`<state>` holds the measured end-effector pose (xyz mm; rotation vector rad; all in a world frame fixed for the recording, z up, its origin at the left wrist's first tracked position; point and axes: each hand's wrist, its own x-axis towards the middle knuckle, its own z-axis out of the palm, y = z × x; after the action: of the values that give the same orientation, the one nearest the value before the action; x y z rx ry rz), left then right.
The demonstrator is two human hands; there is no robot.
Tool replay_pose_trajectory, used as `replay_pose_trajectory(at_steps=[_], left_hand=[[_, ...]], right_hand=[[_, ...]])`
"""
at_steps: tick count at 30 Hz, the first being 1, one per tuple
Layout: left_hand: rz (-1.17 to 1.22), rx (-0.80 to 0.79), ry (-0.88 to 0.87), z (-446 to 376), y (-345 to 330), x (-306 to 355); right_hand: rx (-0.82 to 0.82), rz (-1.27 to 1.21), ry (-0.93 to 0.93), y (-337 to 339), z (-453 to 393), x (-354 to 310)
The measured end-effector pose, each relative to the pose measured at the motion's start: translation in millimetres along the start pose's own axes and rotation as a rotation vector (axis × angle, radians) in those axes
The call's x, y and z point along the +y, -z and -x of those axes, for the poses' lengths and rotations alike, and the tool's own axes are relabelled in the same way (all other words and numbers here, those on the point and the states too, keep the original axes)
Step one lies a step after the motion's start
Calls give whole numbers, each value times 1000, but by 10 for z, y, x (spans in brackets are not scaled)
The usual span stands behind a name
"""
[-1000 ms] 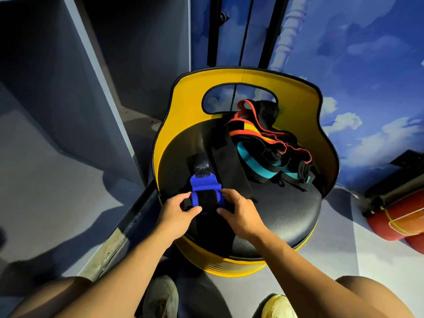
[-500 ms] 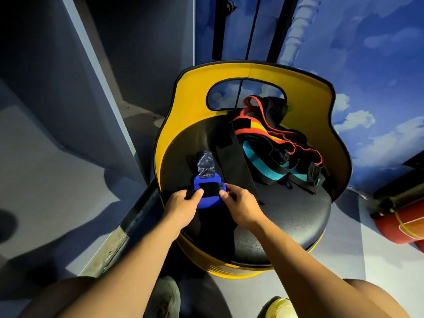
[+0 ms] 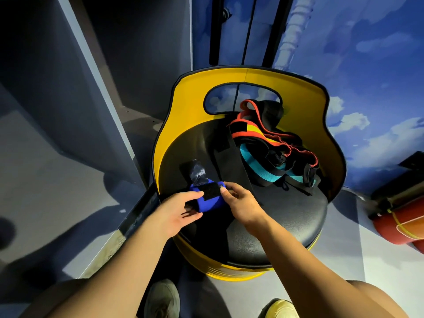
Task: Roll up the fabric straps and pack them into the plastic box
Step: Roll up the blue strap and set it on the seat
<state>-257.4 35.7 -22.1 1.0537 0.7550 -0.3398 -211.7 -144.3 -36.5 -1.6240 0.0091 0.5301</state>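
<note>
Low in the middle of the frame, the blue strap roll (image 3: pixel 207 201) looks like soft matt cloth, with a rough black hook-and-loop patch (image 3: pixel 211 191) across it and a shiny, crinkled tab (image 3: pixel 199 173) behind. The seat cushion (image 3: pixel 284 216) has a smooth, faintly glossy, leather-like black skin; its yellow backrest (image 3: pixel 252 76) looks matt. Right of centre, the heap of straps (image 3: pixel 273 152) is woven cloth, matt. At the right edge a red cylinder (image 3: pixel 399 228) gleams like painted metal.
</note>
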Motion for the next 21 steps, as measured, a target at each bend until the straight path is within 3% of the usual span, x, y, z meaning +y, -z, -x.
replay_pose_trajectory(at_steps=[3,9,15,21], left_hand=[[1,5,-62,67,-68,42],[-29,-154,-315,283,-317,284],[-297,-215,-559,379,-580,532],[-372,-213,-543,246,-660,412]], right_hand=[[18,-22,34,23,69,-108],[41,-195,149,256,223,-534],[-92,-176,149,705,194,-852],[-107,-119,229,875,157,-667]])
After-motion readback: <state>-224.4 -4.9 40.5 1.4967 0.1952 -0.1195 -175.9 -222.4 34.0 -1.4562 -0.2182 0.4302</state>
